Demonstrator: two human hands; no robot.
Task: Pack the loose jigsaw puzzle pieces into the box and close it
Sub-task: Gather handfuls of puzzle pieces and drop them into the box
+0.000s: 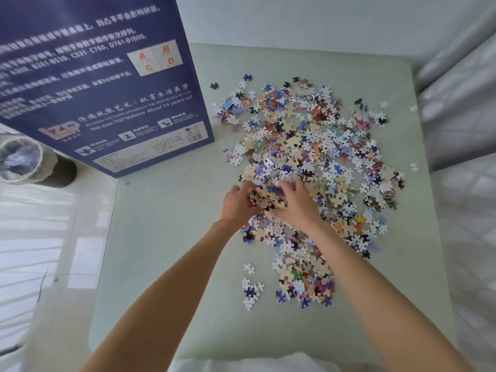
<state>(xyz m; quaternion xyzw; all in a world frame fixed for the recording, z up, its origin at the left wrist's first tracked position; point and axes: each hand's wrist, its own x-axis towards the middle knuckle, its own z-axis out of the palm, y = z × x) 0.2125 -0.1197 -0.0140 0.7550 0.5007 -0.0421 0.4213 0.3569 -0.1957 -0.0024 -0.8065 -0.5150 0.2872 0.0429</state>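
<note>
Both hands meet in the near-middle of the puzzle heap. The left hand (237, 204) comes in from the left with its fingers curled into the pieces, and the right hand (294, 204) faces it from the right, fingers bent down over the pile, so the two together cup a bunched clump of pieces (268, 196) between them. Both forearms reach up from the bottom edge of the view.

The box (102, 81), dark blue with white print and an A-B-C-D diagram, is the largest thing in view. It stands tilted at the far left of the table (166, 264), well apart from the hands, printed face toward the camera; its long axis runs from the upper left down toward its lower right corner, which is just beside the heap's left fringe. Whether it is open cannot be told.

The loose puzzle pieces (316, 157) spread over the right half of the pale green table in a long patch whose axis runs away from the person, from near the right forearm to the far edge. Most of the heap lies beyond and to the right of the hands; a smaller patch (303, 280) lies nearer, between the forearms. A few stray pieces (414, 166) sit apart at the right rim.

On the floor at left, partly behind the box, stands a bin (21, 159) with a plastic liner.
</note>
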